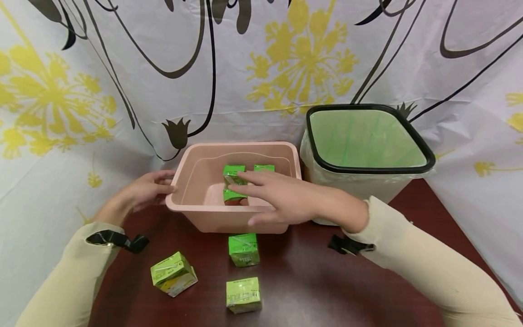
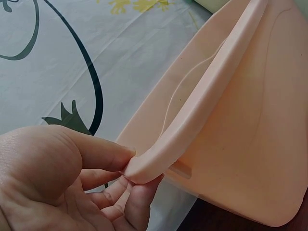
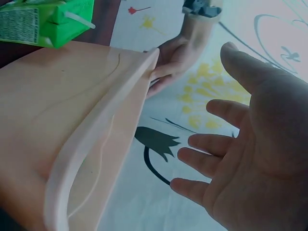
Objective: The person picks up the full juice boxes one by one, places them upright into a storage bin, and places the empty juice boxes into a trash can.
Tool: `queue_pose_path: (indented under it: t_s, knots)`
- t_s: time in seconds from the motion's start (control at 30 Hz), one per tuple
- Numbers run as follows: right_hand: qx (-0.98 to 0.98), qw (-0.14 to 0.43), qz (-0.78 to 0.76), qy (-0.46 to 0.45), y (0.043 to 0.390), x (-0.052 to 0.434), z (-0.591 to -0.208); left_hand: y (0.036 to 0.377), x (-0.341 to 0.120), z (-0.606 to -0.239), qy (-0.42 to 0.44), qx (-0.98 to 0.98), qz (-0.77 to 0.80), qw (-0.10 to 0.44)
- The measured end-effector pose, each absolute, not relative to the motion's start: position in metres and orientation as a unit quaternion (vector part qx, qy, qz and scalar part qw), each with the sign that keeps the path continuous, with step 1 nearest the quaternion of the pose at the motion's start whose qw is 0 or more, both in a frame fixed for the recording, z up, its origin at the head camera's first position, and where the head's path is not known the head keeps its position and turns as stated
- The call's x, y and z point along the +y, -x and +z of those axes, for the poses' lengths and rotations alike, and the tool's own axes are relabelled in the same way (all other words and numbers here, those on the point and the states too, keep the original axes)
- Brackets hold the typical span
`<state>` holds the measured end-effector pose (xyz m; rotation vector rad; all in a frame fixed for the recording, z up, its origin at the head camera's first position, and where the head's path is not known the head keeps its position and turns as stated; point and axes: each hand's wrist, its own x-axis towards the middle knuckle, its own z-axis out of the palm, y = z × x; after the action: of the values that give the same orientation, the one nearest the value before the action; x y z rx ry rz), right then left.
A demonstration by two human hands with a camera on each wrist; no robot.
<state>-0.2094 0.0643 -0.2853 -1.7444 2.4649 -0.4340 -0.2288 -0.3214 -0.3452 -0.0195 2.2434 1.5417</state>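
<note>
Your left hand [image 1: 143, 193] pinches the pink tub [image 1: 212, 220] at its corner rim, your right hand [image 1: 282, 197] hovers spread-fingered, empty, over the cartons [image 1: 234, 181] inside

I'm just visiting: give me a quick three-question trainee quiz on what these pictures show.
1. True or false: the left hand grips the pink tub's rim.
2. How many green cartons lie on the table outside the tub?
3. The right hand is: A) pinching a carton, B) open above the tub, C) inside the bin.

Key: 1 true; 2 three; 3 B.
</note>
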Motion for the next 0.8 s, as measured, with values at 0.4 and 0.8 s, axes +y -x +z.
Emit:
queue_pose_path:
  t_s: [0.4,0.8]
  knots:
    - [0.847,0.022,-0.149,0.511,0.172,0.141,-0.281,0.229,-0.322,-0.347,0.005,0.804,0.557,0.206]
    - [0.86,-0.06,-0.173,0.476,0.148,0.224,-0.261,0.229,-0.321,-0.348,0.001,0.8,0.564,0.204]
